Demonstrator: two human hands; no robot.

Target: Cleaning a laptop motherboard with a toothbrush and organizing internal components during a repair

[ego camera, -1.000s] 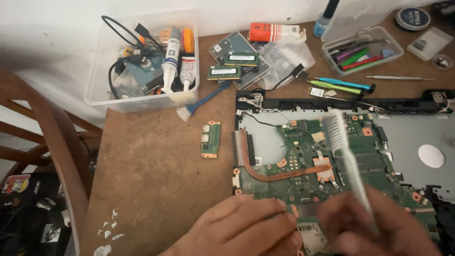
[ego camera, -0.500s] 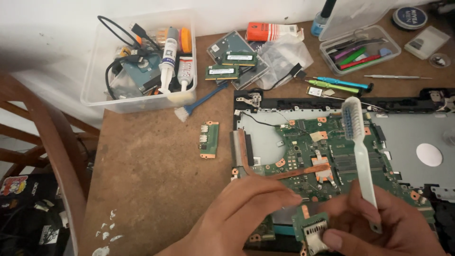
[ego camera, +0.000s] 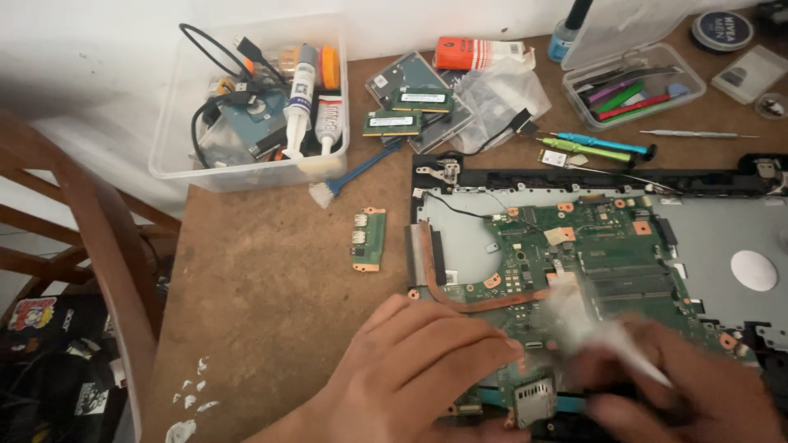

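A green laptop motherboard with a copper heat pipe lies in an opened grey laptop case on the brown table. My left hand rests flat on the board's lower left part. My right hand is blurred and grips a white toothbrush, whose head lies low over the middle of the board. A small green port board sits loose on the table left of the case.
A clear plastic tub with cables and paste syringes stands at the back left, memory sticks beside it. A tool tray, screwdrivers and a blue brush lie behind. A wooden chair is left.
The toothbrush, held upright over the right of the board before, has swung down towards the board's middle and is now blurred. My left hand has spread flat over the board's lower edge.
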